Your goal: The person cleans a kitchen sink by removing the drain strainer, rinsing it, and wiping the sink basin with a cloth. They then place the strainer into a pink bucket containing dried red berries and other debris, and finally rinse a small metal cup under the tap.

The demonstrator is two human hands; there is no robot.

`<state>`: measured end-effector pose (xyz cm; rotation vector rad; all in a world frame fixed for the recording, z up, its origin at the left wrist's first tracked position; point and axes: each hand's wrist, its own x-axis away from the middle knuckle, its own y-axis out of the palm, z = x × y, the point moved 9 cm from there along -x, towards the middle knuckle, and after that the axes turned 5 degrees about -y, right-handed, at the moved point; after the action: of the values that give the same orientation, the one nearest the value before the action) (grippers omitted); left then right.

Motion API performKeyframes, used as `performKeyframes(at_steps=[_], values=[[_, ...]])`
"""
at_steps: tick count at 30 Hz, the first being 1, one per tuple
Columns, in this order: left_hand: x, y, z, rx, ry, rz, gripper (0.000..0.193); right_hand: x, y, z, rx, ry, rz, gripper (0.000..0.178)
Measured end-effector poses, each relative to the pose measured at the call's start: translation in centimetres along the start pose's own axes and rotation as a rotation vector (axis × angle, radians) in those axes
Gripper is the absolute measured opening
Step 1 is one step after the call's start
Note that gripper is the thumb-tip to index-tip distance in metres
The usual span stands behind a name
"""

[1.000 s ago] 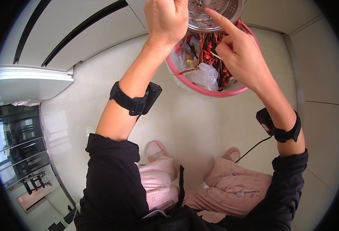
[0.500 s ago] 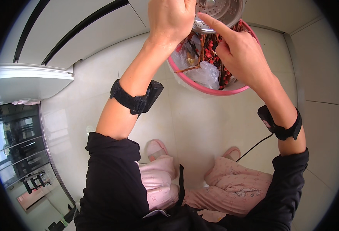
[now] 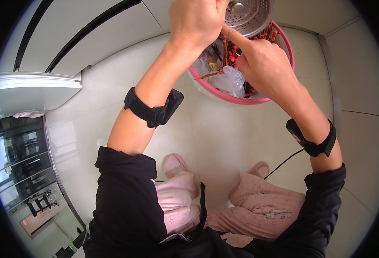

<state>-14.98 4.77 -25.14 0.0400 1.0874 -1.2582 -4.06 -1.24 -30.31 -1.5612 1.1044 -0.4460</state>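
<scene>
A round metal sink strainer [image 3: 255, 22] with small holes and a centre knob is tilted over a pink-rimmed waste bin [image 3: 241, 101]. My left hand [image 3: 196, 21] is closed round the strainer's left side at the top edge of the view; its fingertips are mostly hidden. With its index finger stretched out, my right hand [image 3: 269, 64] reaches to the strainer's near left edge, close to my left hand. The other fingers of that hand curl loosely and hold nothing. Beneath both hands, the bin holds twigs with red berries [image 3: 232, 55] and crumpled clear plastic [image 3: 230, 81].
Pale cabinets [image 3: 107, 38] with dark handle strips stand on the left, beside a white open drawer or door [image 3: 38, 94]. Light panels [image 3: 361, 86] rise on the right. My slippered feet [image 3: 174, 165] are on the pale tiled floor [image 3: 215, 133]. A black cable [image 3: 285, 163] hangs from the right armband.
The strainer has shifted slightly down and turned, and fewer dark specks show inside it. My right index fingertip has gone from the strainer's inside to its near left edge.
</scene>
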Motion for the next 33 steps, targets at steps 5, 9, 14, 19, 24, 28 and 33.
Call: performKeyframes(at_steps=[5,9,14,19,24,28,33], values=[[-0.3,-0.7,0.2,0.056,0.021,0.047,0.039,-0.1,-1.3,1.3,0.063,0.033,0.056,0.055],[-0.7,-0.8,-0.3,0.042,-0.032,0.032,0.04,0.2,-1.2,2.7,0.021,0.166,0.056,0.067],[-0.7,-0.6,-0.5,0.054,-0.053,0.009,0.04,0.3,-0.2,2.4,0.071,0.182,-0.004,0.07],[-0.4,-0.4,-0.5,0.032,-0.037,-0.003,0.041,-0.2,-1.1,2.9,-0.137,0.159,0.036,0.067],[-0.5,0.0,-0.3,0.088,-0.043,-0.023,0.042,-0.4,-2.0,2.3,-0.065,0.053,0.144,0.064],[-0.6,0.0,-0.8,0.075,-0.085,-0.04,0.043,-0.2,-1.5,2.8,0.047,0.111,0.066,0.064],[-0.7,-1.0,0.0,0.05,0.009,0.051,0.044,-0.3,-2.1,2.8,-0.095,0.138,0.036,0.067]])
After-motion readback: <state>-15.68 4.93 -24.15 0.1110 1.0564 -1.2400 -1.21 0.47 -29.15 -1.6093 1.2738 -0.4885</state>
